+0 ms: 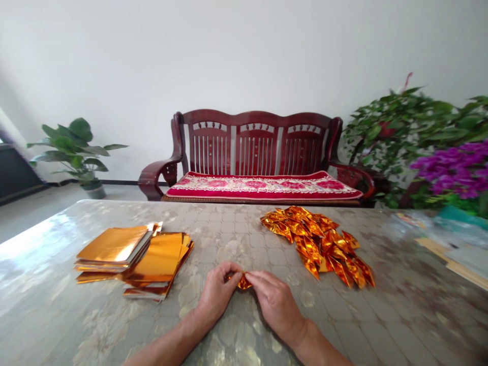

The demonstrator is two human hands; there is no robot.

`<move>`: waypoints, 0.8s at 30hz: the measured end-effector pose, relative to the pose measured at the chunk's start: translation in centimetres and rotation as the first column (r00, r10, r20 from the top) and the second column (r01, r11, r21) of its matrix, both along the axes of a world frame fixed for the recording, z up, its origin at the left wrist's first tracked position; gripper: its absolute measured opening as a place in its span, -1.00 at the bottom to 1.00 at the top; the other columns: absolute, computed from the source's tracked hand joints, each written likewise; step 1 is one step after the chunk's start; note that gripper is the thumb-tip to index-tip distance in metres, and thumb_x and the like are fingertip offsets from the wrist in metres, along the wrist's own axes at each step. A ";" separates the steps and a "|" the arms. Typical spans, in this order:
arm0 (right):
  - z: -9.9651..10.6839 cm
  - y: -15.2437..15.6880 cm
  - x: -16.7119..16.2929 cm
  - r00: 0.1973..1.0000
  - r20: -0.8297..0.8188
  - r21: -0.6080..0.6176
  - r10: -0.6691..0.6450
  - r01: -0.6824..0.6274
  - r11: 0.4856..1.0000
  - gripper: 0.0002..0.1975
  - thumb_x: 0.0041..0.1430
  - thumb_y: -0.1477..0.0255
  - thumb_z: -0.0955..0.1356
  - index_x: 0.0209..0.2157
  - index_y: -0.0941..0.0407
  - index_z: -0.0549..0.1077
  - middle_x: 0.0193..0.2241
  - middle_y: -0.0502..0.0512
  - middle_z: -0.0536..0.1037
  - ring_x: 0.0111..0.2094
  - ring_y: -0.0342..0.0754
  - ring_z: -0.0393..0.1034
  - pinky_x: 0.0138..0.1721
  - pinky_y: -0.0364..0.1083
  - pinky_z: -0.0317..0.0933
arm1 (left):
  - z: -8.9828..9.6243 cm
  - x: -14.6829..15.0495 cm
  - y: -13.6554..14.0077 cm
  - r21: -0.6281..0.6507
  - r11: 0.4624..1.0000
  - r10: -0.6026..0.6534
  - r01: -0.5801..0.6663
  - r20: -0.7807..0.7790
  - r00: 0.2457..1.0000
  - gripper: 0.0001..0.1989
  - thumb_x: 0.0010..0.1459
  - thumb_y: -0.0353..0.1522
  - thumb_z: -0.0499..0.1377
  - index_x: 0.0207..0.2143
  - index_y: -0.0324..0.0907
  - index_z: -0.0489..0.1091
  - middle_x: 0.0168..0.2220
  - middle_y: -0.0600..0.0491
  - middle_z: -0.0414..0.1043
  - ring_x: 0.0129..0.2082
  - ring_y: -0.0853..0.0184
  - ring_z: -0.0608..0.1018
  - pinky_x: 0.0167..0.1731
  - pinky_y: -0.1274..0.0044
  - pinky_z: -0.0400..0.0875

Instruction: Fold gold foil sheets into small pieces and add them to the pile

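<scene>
Between my hands is a small piece of folded gold foil paper [244, 282], shiny and orange, mostly covered by fingers. My left hand [220, 287] pinches its left side with thumb and forefinger. On the other side, my right hand [275, 299] has its fingertips closed on the right end. To the left lie stacks of flat gold foil sheets [154, 256], loosely squared and overlapping. A heap of folded gold foil pieces [320, 239], pointed at the ends, spreads over the table to the right.
The table [213, 229] has a patterned, glossy cover. At its right edge lie clear plastic wrapping [415, 223] and flat papers [453, 254], near purple flowers [457, 168]. Behind stands a wooden bench [255, 142] with a red cushion; a potted plant [78, 152] is at left.
</scene>
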State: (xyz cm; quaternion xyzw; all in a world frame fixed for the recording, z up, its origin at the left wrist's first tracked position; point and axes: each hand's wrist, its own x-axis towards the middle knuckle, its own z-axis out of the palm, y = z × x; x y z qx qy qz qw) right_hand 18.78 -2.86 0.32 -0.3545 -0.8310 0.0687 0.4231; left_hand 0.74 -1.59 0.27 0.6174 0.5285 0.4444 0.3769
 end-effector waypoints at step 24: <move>0.5 0.0 -0.3 1.000 0.004 -0.112 0.017 -0.017 0.994 -0.70 0.36 0.55 0.24 -0.05 0.05 0.56 -0.18 0.08 0.61 -0.18 -0.06 0.52 -0.12 -0.11 0.42 | 0.4 0.5 -0.1 -0.019 1.000 0.005 -0.004 0.037 0.999 -0.86 0.09 -0.34 0.17 -0.48 -0.19 0.46 -0.52 0.12 0.50 -0.48 0.35 0.54 -0.43 0.59 0.40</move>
